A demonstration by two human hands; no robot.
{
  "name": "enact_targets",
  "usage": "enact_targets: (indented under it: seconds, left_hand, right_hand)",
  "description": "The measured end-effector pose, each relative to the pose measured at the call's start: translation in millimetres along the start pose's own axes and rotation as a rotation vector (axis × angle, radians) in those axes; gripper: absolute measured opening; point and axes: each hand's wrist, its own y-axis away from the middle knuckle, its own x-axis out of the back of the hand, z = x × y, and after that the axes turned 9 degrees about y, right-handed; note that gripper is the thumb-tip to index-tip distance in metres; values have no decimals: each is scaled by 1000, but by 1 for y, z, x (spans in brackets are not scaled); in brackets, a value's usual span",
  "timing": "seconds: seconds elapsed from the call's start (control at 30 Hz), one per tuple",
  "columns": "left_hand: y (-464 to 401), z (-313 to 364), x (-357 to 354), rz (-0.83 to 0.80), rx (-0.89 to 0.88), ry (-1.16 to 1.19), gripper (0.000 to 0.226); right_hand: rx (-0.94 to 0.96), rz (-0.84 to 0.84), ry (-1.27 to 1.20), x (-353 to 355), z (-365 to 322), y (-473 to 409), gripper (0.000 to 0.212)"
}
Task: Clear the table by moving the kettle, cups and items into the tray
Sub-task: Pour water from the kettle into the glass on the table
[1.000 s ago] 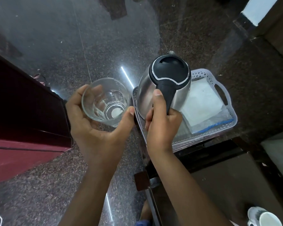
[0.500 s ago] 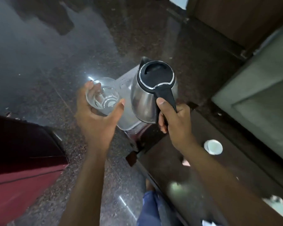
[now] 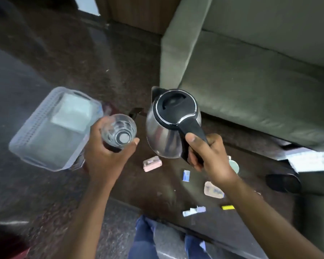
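My right hand (image 3: 207, 156) grips the black handle of a steel kettle (image 3: 168, 126) with a black lid, held above the dark table (image 3: 166, 193). My left hand (image 3: 108, 154) is wrapped around a clear glass (image 3: 120, 131), held just right of the tray. The white perforated tray (image 3: 34, 128) sits at the table's left end with a white folded cloth (image 3: 73, 113) inside. Small packets lie on the table: a pink one (image 3: 152, 163), a blue one (image 3: 186, 175), a beige one (image 3: 212, 190), and a yellow one (image 3: 228, 207). A pale cup (image 3: 234, 166) peeks out behind my right wrist.
A grey-green sofa (image 3: 251, 71) runs along the far right of the table. A black round object (image 3: 282, 184) and a white keyboard-like thing (image 3: 312, 160) lie at the table's right end. My knees in blue jeans (image 3: 146, 238) are at the near edge. The floor is dark speckled stone.
My view has swung right, so the tray now appears at the left. Both hands, with glass and kettle, have moved off the tray to over the table, where packets have come into view.
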Motion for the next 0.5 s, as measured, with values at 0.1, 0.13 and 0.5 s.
enact_targets:
  seconds: [0.1,0.13,0.5]
  left_hand:
    - [17,0,-51,-173,-17,-7,85]
    - [23,-1,-66,-230,-9,-5,87]
    - [72,-19,-203,-594,39,-7,99]
  right_hand:
    - [-47,62,-2,45,23,27,74]
    - [-60,82,1,59,32,36,76]
    - [-182,129,60,160,94,115,74]
